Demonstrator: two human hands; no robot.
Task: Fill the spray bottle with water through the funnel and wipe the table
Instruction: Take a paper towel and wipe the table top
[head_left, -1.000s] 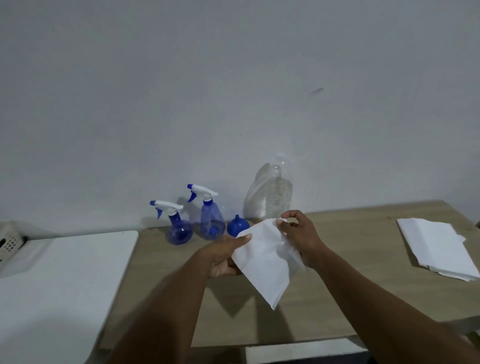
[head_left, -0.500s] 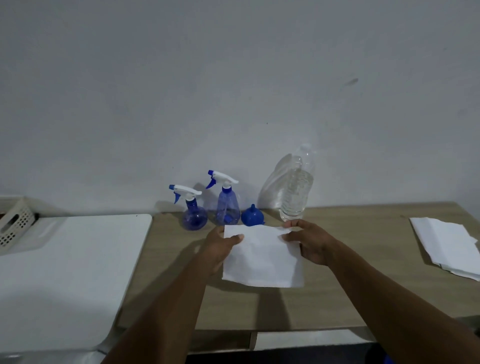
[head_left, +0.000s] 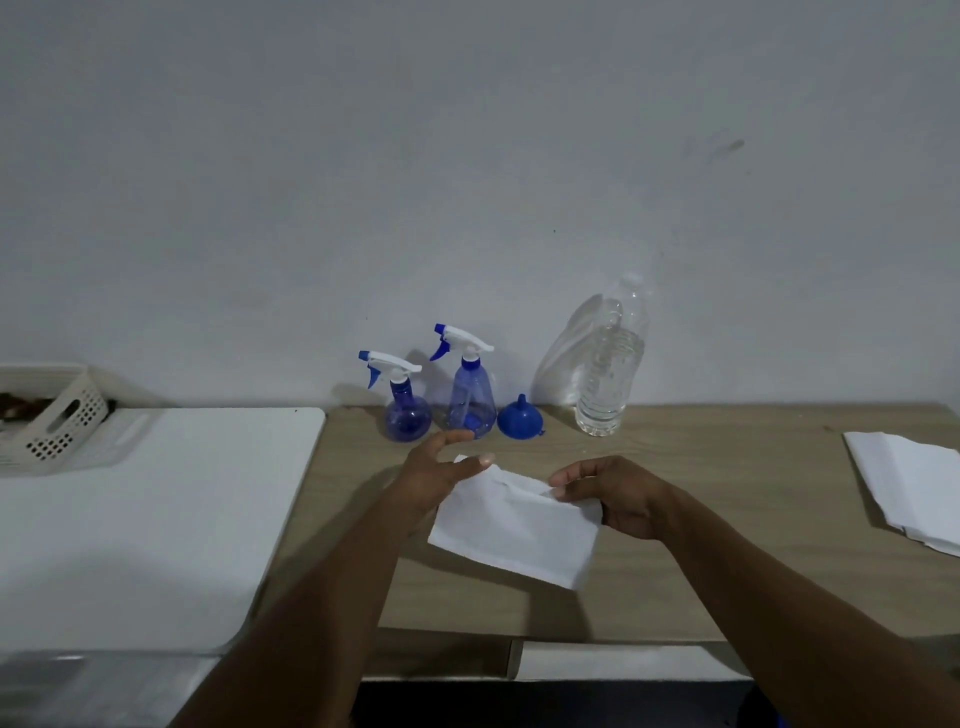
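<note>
Plainly, the wooden worktop (head_left: 727, 493) is laid out for the job, with supplies ranged along the wall, probably to leave its front for wiping. The clear water bottle (head_left: 608, 384) stands upright at the back. A white cloth (head_left: 514, 530) sags just above the wood. The left hand (head_left: 439, 470) pins one top corner under its thumb, fingers loosely spread, while the right hand (head_left: 621, 499) pinches the opposite edge, so both hands seem to be folding it. The tall spray bottle (head_left: 470, 400) and round spray bottle (head_left: 405, 413), trigger heads on, stand left of the funnel (head_left: 519, 418), which sits spout up.
</note>
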